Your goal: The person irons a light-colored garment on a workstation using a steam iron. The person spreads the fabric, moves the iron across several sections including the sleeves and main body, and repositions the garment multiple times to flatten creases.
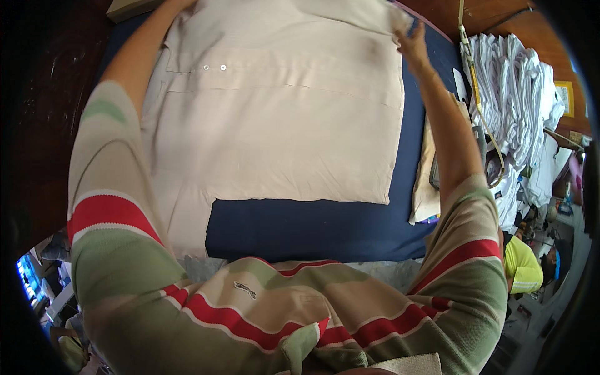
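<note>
A beige buttoned shirt (275, 119) lies spread flat on a dark blue padded board (312, 228). My right hand (410, 39) pinches the shirt's far right corner near the top of the view. My left hand (181, 5) reaches to the far left top edge of the shirt; only its wrist shows, the fingers run out of the picture. Two small white buttons (214, 67) sit on the shirt's left part. Both my forearms stretch forward from striped green, red and beige sleeves.
A stack of white folded garments (515, 87) stands at the right beside the board. An iron (490, 159) with a cord rests near the board's right edge, next to a folded beige cloth (425, 187). Another person in a yellow top (524, 265) is at lower right.
</note>
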The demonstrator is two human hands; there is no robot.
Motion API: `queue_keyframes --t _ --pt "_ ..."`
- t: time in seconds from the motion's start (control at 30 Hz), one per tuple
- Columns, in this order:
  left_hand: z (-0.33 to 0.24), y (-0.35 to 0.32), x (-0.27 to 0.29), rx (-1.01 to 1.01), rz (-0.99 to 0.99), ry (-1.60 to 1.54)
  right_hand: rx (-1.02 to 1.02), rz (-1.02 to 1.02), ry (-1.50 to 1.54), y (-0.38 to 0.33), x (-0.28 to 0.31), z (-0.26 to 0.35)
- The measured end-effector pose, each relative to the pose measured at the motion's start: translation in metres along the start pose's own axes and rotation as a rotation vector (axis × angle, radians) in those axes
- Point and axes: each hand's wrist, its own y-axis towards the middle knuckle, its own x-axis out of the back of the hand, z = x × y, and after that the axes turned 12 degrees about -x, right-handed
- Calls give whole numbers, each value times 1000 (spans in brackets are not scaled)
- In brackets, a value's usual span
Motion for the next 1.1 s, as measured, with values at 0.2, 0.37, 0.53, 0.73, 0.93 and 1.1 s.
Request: queue_keyframes --t 0.2,0.37,0.53,0.73,0.93,1.1 --pt "-96 -173 49 -82 5 205 318 336 -391 -210 55 -29" --pt "-144 -352 111 586 112 708 390 428 -538 -322 117 -18" --pt "-156 -413 116 636 86 768 422 461 -595 -332 140 -61" --pt "-181 -414 123 887 128 545 501 390 -639 -340 158 -71" --pt "-156 -382 118 797 -86 634 221 274 -558 -321 134 -53" --pt "-90 -342 109 868 65 693 366 88 -742 -265 50 -35"
